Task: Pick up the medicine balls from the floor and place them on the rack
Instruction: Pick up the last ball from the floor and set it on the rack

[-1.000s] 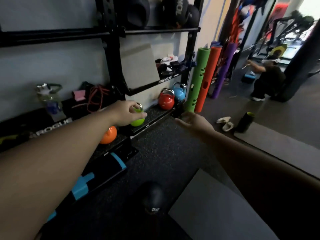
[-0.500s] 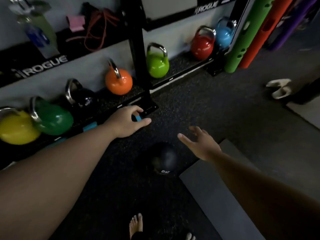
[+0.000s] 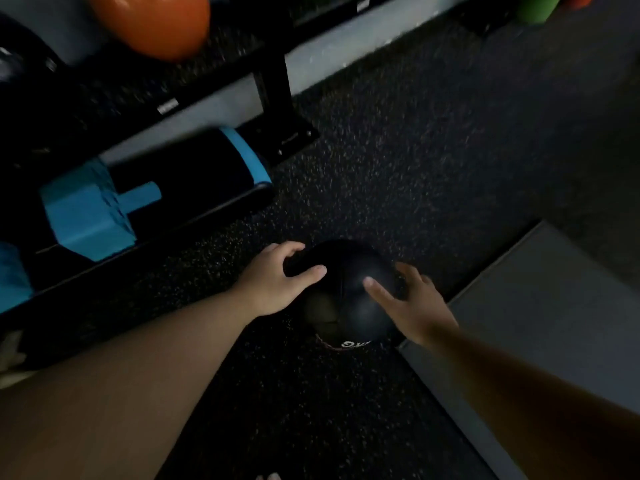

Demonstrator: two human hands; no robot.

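Observation:
A black medicine ball [image 3: 349, 299] with white lettering near its bottom lies on the dark speckled floor, just left of a grey mat. My left hand [image 3: 277, 282] cups its left side, thumb and fingers curled over the top. My right hand [image 3: 412, 303] presses on its right side, thumb across the top and fingers wrapped behind. The ball rests on the floor between both palms. The black rack's upright post [image 3: 273, 81] and foot plate stand beyond the ball, at the upper middle.
An orange kettlebell [image 3: 156, 22] sits on the rack's low shelf at top left. A black and blue step block [image 3: 86, 209] lies under the rack to the left. A grey mat [image 3: 554, 306] covers the floor on the right. A green tube's base [image 3: 536, 8] shows at top right.
My view has dropped toward the floor and closer to the ball. Both hands came down from above it and now rest on its two sides.

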